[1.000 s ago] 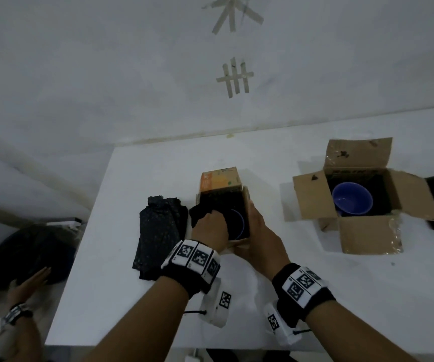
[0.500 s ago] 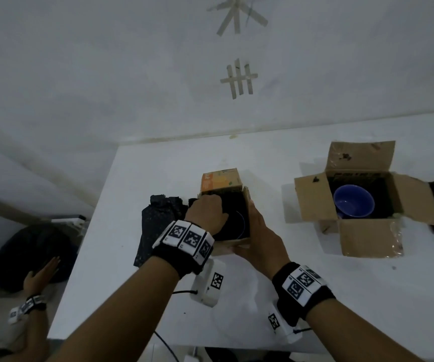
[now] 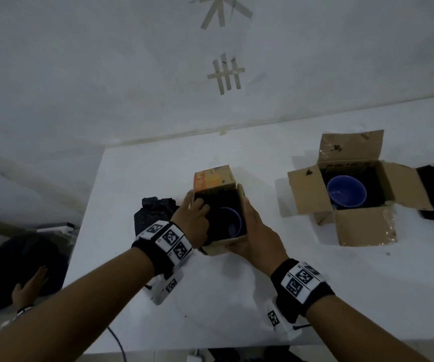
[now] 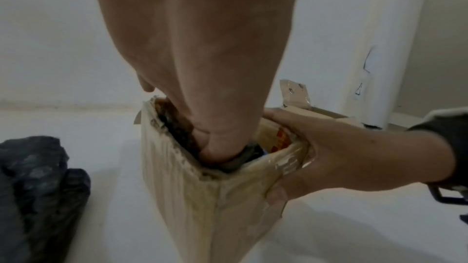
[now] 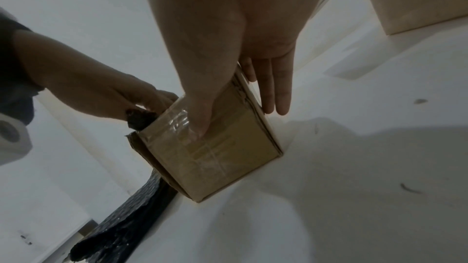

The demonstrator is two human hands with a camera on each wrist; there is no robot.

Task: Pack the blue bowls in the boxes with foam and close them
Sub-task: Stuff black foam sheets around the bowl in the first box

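At the near edge of the white bench point(image 3: 236, 296), a person steadies a small cardboard box point(image 3: 233, 237) with the right hand point(image 3: 256, 232), thumb across the near taped face and straight fingers flat along its far side, apparently so the box does not slide or spread while it is being filled. The left hand point(image 3: 193, 218) reaches down into the open top, its fingers curled into the dark foam point(image 3: 221, 202) lining the inside; from the left wrist view they seem to be pressing that padding against the wall, though whether they pinch it or merely push cannot be told for certain. A blue bowl point(image 3: 230, 222) sits inside this box, only part of its rim showing beside the foam. Just to the left of the box lies a loose heap of spare black foam point(image 3: 153, 215), within easy reach for topping up. The box's orange-printed flap point(image 3: 214, 180) stands up at the far side, so closing is not yet done. Further right, well apart, a larger cardboard box point(image 3: 362, 226) rests with all four flaps splayed open, a second blue bowl point(image 3: 346, 192) upright in its dark lining and uncovered. Tape strips point(image 3: 225, 73) mark the wall behind.
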